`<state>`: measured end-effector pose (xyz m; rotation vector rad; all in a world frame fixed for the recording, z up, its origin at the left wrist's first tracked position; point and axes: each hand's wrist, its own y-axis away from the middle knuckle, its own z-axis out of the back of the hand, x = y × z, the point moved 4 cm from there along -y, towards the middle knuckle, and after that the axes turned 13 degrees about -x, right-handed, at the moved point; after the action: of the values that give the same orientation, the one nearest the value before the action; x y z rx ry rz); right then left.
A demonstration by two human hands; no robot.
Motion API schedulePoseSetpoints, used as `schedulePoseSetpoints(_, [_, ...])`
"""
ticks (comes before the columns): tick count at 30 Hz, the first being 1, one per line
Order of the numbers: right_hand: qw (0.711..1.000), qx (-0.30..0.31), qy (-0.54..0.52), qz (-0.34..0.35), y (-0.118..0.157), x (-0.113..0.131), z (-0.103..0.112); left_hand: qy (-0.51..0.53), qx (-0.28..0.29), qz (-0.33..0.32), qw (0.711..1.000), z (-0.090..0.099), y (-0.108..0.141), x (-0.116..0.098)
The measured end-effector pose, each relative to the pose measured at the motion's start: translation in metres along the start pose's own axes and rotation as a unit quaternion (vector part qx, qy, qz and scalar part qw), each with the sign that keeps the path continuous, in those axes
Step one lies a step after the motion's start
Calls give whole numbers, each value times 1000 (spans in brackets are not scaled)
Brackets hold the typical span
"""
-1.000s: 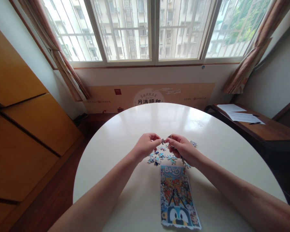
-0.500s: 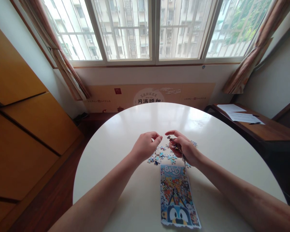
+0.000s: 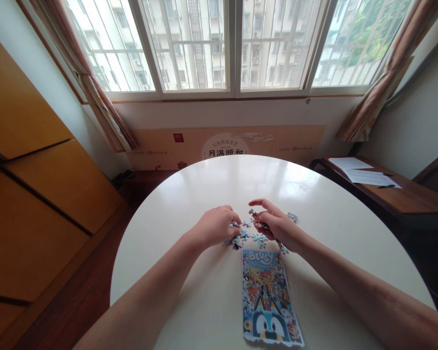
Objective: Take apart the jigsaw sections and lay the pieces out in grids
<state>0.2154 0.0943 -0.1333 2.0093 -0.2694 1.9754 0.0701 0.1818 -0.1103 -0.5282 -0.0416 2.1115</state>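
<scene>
In the head view my right hand (image 3: 275, 222) is closed round a partly joined cluster of jigsaw pieces (image 3: 254, 215), its index finger stretched out above them. My left hand (image 3: 219, 224) is bent down over the left side of a heap of loose jigsaw pieces (image 3: 244, 235), with curled fingertips among them. What lies between those fingertips is hidden. Below both hands, a printed picture sheet (image 3: 270, 296) with "Bluey" lettering and a blue cartoon dog lies flat, its bottom edge ragged.
All this rests on a round white table (image 3: 160, 214). Farther right, several more pieces (image 3: 292, 217) lie beyond my right hand. A dark wooden desk (image 3: 405, 194) with papers (image 3: 372, 177) stands at the right. An orange-brown cabinet (image 3: 40, 209) is at the left.
My left hand has dropped down and left, from a raised pinch near the right hand to the loose pieces. The right hand has shifted slightly, still holding the cluster.
</scene>
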Motion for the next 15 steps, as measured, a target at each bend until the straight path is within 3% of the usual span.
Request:
schedulePoseSetpoints(6, [1000, 21, 5, 13, 0, 2, 0, 33, -8, -11, 999, -4, -2, 2])
schedulePoseSetpoints(15, [1000, 11, 7, 3, -2, 0, 3, 135, -7, 30, 990, -3, -5, 17])
